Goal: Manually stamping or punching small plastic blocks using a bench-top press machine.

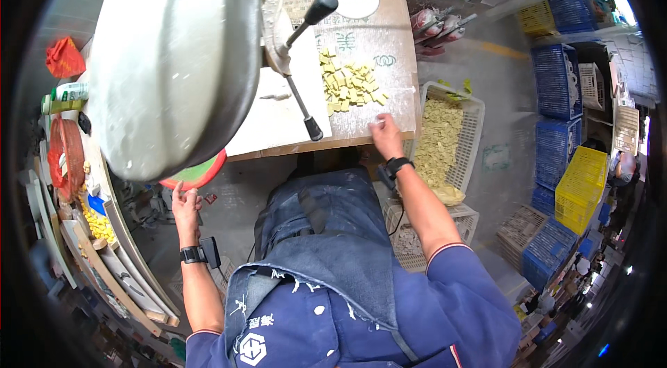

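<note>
My left hand [186, 211] is at the red rim of a round green disc [198, 172], partly hidden behind a large pale machine housing [177, 55]. Its fingers look apart, and I see nothing held in them. Over the near right edge of the cardboard-topped table [396, 107], my right hand [386, 137] has its fingers curled together. Something pale shows at its slightly blurred fingertips, too small to name. Small yellow-green blocks [351, 83] lie in a loose pile on the table, just beyond that hand. A lever with a black knob [322, 8] hangs from the machine's side.
Right of the table, a white crate [472, 135] full of yellowish pieces rests on another crate [458, 222]. Blue crates [556, 149] and a yellow crate [582, 187] are stacked farther right. Boards [128, 274] and a red basket [66, 156] stand at the left.
</note>
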A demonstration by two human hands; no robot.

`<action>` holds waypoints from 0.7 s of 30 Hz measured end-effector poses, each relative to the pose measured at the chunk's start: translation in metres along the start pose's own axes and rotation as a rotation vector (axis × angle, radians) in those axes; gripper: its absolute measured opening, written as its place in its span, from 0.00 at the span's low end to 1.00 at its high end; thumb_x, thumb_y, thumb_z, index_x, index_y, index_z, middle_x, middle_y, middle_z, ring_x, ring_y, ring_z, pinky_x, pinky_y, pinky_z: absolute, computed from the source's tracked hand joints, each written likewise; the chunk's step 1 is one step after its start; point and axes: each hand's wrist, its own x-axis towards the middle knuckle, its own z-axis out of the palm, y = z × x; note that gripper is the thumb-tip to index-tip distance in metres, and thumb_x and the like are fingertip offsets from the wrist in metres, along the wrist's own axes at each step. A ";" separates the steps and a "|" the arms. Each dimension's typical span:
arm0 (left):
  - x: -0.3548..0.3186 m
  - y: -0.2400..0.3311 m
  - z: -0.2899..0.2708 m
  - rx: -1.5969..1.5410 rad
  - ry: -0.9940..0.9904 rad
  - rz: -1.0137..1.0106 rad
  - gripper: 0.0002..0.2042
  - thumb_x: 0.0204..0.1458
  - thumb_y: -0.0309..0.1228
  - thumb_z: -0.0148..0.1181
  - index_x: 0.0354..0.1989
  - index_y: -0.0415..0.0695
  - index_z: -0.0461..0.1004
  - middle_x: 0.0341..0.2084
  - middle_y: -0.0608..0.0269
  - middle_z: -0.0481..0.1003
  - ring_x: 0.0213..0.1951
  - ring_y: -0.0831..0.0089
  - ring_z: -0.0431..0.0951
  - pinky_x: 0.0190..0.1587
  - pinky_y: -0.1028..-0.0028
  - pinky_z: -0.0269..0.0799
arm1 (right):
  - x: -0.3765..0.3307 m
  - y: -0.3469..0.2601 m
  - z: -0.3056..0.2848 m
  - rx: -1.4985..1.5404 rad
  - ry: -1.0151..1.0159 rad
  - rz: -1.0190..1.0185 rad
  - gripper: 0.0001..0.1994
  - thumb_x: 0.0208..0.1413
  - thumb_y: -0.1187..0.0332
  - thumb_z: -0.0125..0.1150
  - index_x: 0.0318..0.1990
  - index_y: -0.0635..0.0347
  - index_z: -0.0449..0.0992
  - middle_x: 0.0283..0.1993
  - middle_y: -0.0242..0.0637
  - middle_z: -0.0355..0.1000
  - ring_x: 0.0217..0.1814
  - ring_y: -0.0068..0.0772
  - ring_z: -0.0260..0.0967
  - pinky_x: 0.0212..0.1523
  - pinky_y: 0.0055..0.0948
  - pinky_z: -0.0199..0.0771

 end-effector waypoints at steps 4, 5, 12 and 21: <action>-0.028 0.005 0.001 0.047 -0.174 -0.025 0.23 0.59 0.31 0.58 0.62 0.39 0.65 0.36 0.65 0.77 0.32 0.80 0.75 0.33 0.81 0.71 | 0.052 0.006 -0.012 -0.147 0.033 -0.013 0.26 0.52 0.61 0.67 0.55 0.62 0.67 0.38 0.54 0.75 0.43 0.58 0.73 0.45 0.49 0.72; -0.038 0.003 0.006 0.074 -0.185 -0.020 0.20 0.60 0.32 0.58 0.59 0.39 0.69 0.37 0.66 0.78 0.33 0.80 0.76 0.35 0.80 0.71 | 0.060 0.005 -0.010 -0.142 0.024 -0.013 0.26 0.52 0.61 0.67 0.55 0.62 0.67 0.38 0.54 0.75 0.43 0.58 0.73 0.45 0.49 0.72; -0.108 -0.008 0.028 0.182 -0.209 -0.096 0.17 0.58 0.30 0.58 0.54 0.36 0.72 0.38 0.63 0.77 0.35 0.77 0.77 0.37 0.77 0.72 | 0.086 0.009 -0.003 -0.359 -0.036 0.030 0.23 0.51 0.64 0.67 0.52 0.64 0.67 0.47 0.56 0.73 0.52 0.59 0.70 0.51 0.49 0.71; -0.128 0.013 0.058 0.223 -0.264 -0.018 0.15 0.59 0.29 0.58 0.53 0.35 0.73 0.37 0.64 0.77 0.37 0.79 0.76 0.41 0.77 0.72 | 0.061 0.031 -0.027 -0.037 -0.063 -0.112 0.23 0.50 0.64 0.69 0.49 0.66 0.70 0.33 0.47 0.74 0.37 0.48 0.74 0.42 0.40 0.75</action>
